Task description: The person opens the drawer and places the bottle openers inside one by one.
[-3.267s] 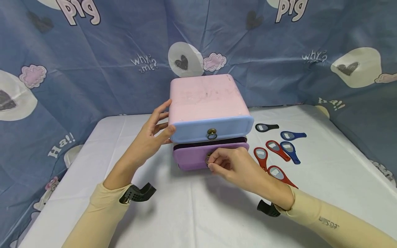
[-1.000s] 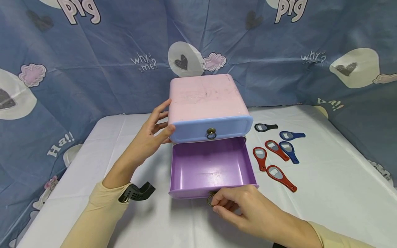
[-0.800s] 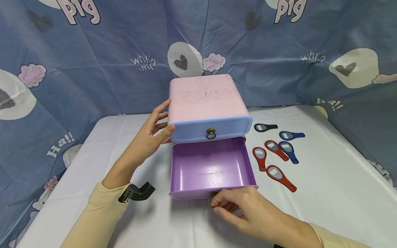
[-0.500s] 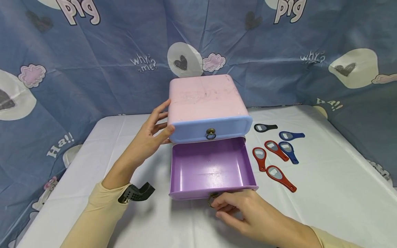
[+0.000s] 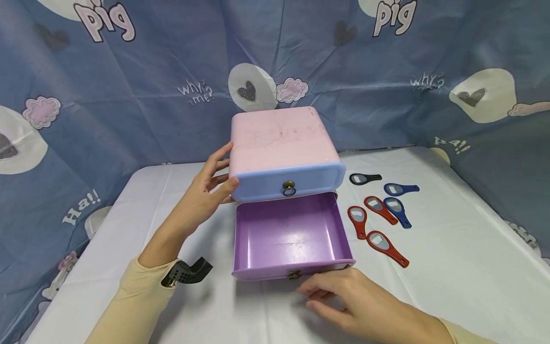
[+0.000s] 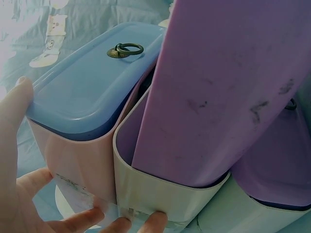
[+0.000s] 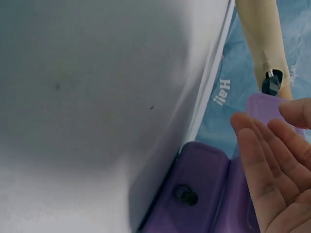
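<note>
A small chest of drawers stands mid-table, its pink top section [image 5: 281, 141] fitted with a blue drawer front [image 5: 292, 182] and a ring pull. Below it, a purple drawer [image 5: 294, 239] is pulled far out, with nothing inside. My left hand [image 5: 199, 198] rests against the chest's left side, fingers spread, thumb at the blue front's corner. In the left wrist view, a second purple drawer front [image 6: 277, 160] lies below in a mint section. My right hand [image 5: 358, 303], loosely bent and holding nothing, is just below and right of the purple drawer's ring pull [image 5: 294, 274].
Several paddle-shaped bottle openers lie right of the chest: a black bottle opener [image 5: 364, 178], a blue bottle opener [image 5: 400, 189], a red bottle opener [image 5: 387, 248] and others. A white cloth [image 5: 464, 267] covers the table. A printed blue curtain [image 5: 172, 57] hangs behind.
The purple drawer has come out toward me, drawn by its ring. My right hand has since let go of the ring and moved slightly right and down. My left hand has stayed on the chest.
</note>
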A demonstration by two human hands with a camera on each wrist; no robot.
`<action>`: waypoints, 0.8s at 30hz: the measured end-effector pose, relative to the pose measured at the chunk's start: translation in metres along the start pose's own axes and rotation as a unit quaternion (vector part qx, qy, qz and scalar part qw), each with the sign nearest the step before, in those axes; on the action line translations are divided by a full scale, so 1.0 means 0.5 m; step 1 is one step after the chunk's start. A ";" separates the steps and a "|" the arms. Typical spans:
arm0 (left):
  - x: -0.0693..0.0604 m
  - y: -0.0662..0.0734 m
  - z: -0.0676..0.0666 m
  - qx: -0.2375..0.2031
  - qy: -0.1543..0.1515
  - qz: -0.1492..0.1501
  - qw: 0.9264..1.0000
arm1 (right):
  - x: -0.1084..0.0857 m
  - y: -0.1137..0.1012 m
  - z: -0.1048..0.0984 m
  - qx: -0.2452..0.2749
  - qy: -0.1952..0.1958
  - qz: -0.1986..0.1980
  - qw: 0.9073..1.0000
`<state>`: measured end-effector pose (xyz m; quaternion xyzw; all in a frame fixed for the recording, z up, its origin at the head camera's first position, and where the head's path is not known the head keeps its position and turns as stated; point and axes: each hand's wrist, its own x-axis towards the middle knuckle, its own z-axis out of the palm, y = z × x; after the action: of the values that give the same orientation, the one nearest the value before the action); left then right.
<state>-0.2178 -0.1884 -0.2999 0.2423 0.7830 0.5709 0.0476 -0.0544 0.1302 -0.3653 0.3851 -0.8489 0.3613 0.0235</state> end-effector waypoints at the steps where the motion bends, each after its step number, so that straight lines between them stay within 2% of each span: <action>1: 0.000 0.000 0.000 0.001 0.000 0.000 1.000 | -0.003 0.000 -0.003 0.001 0.002 0.003 1.000; 5: -0.001 -0.001 0.000 0.002 0.000 0.000 1.000 | -0.012 0.003 -0.019 0.006 0.022 0.008 1.000; 10: 0.000 -0.001 0.000 0.002 0.000 0.002 1.000 | -0.026 0.014 -0.048 0.041 0.033 0.000 0.999; 14: 0.000 -0.002 0.001 -0.001 -0.001 0.002 1.000 | -0.046 0.020 -0.074 0.076 0.035 0.027 0.996; 18: 0.000 -0.002 0.001 -0.004 -0.002 0.001 1.000 | -0.064 0.034 -0.106 0.096 0.057 0.047 0.993; 21: 0.000 -0.001 0.001 -0.002 0.000 0.001 1.000 | -0.072 0.051 -0.136 0.102 0.075 0.077 0.989; 24: 0.000 -0.001 0.000 -0.001 0.001 0.001 1.000 | -0.080 0.074 -0.165 0.090 0.094 0.149 0.980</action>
<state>-0.2180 -0.1882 -0.3003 0.2423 0.7826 0.5716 0.0469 -0.0710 0.2240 -0.3393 0.2188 -0.8549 0.4702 0.0138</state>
